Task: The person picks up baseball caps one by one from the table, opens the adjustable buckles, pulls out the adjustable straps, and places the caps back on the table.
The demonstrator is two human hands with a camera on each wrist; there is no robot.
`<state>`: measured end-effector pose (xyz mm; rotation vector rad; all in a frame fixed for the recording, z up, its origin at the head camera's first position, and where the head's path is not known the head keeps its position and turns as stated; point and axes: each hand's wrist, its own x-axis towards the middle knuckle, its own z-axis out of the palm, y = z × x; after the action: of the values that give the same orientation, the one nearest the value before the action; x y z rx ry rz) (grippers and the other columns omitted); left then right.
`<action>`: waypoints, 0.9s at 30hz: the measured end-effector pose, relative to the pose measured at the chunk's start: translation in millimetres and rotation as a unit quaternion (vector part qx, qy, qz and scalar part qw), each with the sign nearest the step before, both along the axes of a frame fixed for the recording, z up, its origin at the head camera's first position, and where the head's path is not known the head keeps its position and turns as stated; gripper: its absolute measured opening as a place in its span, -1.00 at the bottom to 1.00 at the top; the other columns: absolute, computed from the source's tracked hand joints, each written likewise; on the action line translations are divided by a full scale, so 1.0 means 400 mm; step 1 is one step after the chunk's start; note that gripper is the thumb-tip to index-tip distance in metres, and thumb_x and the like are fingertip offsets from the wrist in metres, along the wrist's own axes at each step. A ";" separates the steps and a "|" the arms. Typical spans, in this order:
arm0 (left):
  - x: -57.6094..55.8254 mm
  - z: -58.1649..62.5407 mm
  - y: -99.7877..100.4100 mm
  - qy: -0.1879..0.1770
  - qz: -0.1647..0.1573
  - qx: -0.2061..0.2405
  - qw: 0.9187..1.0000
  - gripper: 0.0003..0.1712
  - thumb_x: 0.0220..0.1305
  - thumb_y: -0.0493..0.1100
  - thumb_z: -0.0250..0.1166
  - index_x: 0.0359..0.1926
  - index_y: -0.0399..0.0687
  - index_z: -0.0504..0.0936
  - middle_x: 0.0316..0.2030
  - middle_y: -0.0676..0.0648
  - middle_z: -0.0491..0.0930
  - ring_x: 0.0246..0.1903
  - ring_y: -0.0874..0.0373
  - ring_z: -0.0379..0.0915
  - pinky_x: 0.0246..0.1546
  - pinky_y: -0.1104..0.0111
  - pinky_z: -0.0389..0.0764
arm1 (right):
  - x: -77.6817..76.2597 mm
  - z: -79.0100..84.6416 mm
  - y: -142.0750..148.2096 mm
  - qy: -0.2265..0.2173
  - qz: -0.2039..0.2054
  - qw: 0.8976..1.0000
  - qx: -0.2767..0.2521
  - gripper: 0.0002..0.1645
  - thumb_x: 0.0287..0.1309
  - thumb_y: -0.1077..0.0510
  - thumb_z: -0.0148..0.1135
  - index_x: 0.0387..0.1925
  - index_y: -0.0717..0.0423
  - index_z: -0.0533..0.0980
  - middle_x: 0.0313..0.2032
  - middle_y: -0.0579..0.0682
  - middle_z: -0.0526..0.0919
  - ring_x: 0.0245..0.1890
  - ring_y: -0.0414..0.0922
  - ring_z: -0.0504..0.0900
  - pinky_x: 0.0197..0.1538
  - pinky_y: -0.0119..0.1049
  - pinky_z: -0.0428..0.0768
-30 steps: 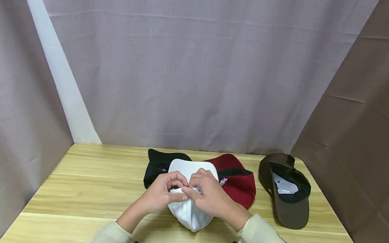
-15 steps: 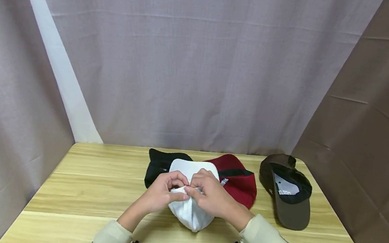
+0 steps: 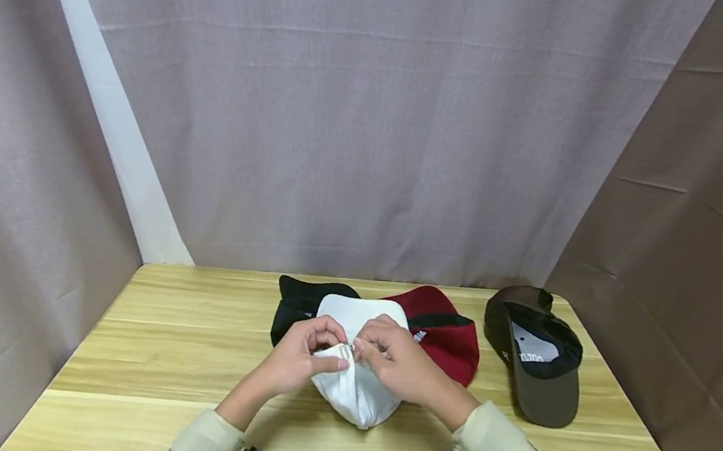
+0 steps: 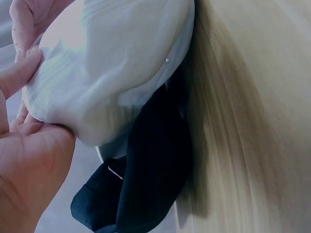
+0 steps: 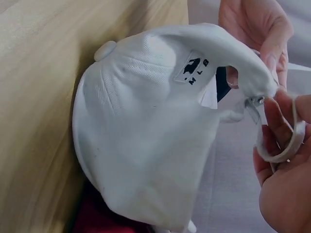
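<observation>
A white cap [image 3: 359,402] with a small MLB logo [image 5: 192,70] is gripped at its back opening by both hands. My left hand [image 3: 297,357] pinches the cap's back edge between thumb and fingers. Just to the right, my right hand [image 3: 399,363] holds the white adjusting strap [image 5: 298,132], which curves in a loop among the fingers. A small metal buckle [image 5: 254,104] shows where the strap meets the cap. In the head view the cap's brim points to the far side; the fingers partly hide the buckle.
A black cap [image 3: 294,310] lies behind the white one on the left, a dark red cap [image 3: 451,352] on the right. Farther right, a dark brown cap [image 3: 542,397] rests with its inside showing. Grey curtains [image 3: 373,142] stand behind the wooden table [image 3: 177,354].
My right thumb and fingers have drawn slightly right, away from the left hand's fingertips. The metal buckle now shows between the hands. The left hand keeps its hold on the cap.
</observation>
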<state>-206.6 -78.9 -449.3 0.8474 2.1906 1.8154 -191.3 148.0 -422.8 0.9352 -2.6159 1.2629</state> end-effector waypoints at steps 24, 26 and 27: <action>0.007 -0.013 -0.016 0.013 0.017 -0.036 0.999 -0.81 0.26 -0.37 0.37 -0.14 -0.23 0.55 -0.36 -0.06 0.67 -0.37 0.34 0.48 -0.24 0.48 0.49 | 0.006 0.010 -0.004 -0.020 -0.039 0.995 -0.090 -0.73 0.51 0.10 0.28 -0.37 0.09 0.68 -0.33 0.02 0.74 -0.25 -0.30 0.58 -0.13 -0.37 0.59; 0.006 -0.014 -0.013 0.013 0.017 -0.045 0.999 -0.79 0.26 -0.39 0.33 -0.10 -0.24 0.53 -0.38 -0.04 0.65 -0.39 0.35 0.47 -0.25 0.49 0.48 | 0.006 0.013 -0.010 -0.015 -0.033 0.995 -0.097 -0.73 0.51 0.11 0.28 -0.36 0.11 0.68 -0.33 0.03 0.74 -0.25 -0.30 0.58 -0.12 -0.37 0.59; 0.005 -0.014 -0.012 0.012 0.020 -0.051 0.998 -0.77 0.26 -0.39 0.31 -0.07 -0.23 0.53 -0.40 -0.02 0.63 -0.42 0.35 0.45 -0.28 0.50 0.47 | 0.006 0.014 -0.013 -0.013 -0.030 0.994 -0.101 -0.74 0.51 0.12 0.28 -0.36 0.12 0.68 -0.33 0.05 0.75 -0.25 -0.30 0.59 -0.13 -0.37 0.59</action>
<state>-204.5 -83.5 -454.8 0.8140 2.3091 1.7029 -188.8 143.0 -417.2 0.8053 -2.4557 1.4999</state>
